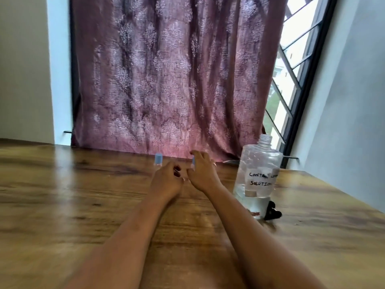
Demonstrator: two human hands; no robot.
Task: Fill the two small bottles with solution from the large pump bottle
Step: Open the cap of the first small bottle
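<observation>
- Daylight from window (pixel 291 65) at upper right; panes blown out, nearly white.
- Curtain (pixel 166 76) backlit, glows pink-purple, brightest near its bottom edge.
- Wooden table (pixel 83 205) carries soft sheen w/ pink reflection below curtain; shadows weak.
- Whole frame slightly soft; hands smeared by motion blur.
- Wide-angle bend: window frame & walls lean at edges.
- Large clear bottle (pixel 258 172) shows pale highlights; label partly legible.

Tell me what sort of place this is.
Probably a room in a home: a wooden table pushed against a barred window hung with a patterned purple curtain, and a hand-labelled solution bottle.
</observation>
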